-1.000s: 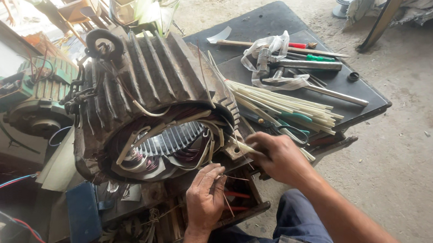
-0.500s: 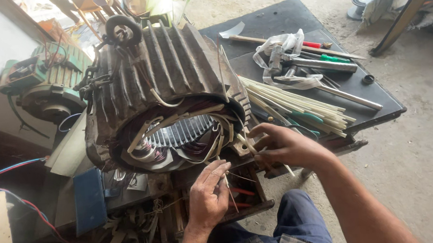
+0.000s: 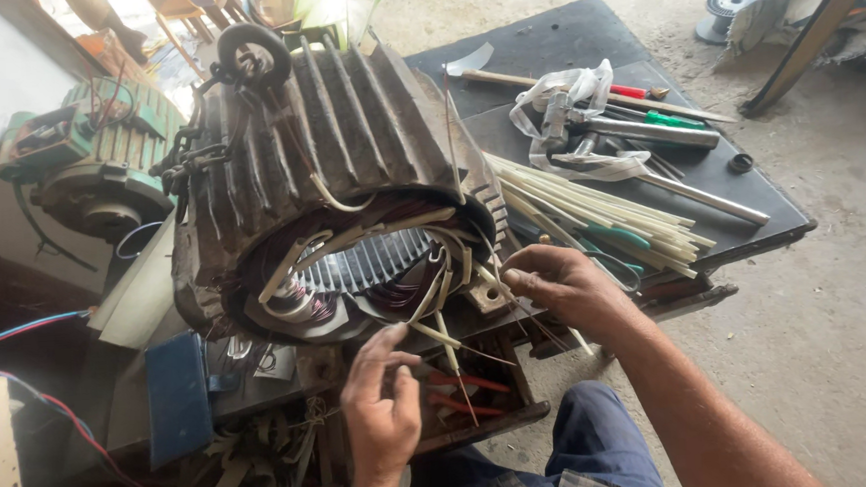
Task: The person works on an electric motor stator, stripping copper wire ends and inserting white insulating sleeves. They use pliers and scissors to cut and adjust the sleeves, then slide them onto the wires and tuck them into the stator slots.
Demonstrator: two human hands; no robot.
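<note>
Fingertips of the right hand (image 3: 566, 287) pinch thin wires (image 3: 474, 261) at the motor (image 3: 329, 180) mouth; the left hand (image 3: 381, 407), fingers loosely spread, steadies strands just below. Keeping each strand taut, untangled and clear of the white strips (image 3: 601, 213) beyond the knuckles seems wise.

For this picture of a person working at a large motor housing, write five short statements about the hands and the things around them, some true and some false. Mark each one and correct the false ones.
1. The right hand pinches thin wires at the rim of the finned motor housing. True.
2. The left hand grips a hammer. False: it holds no tool; its fingers are at thin wires below the housing opening.
3. A bundle of pale sleeving strips lies on the dark table. True.
4. The housing opening is covered by a lid. False: it is open, showing coils and slots.
5. A green motor stands beyond the housing's far left side. True.
</note>
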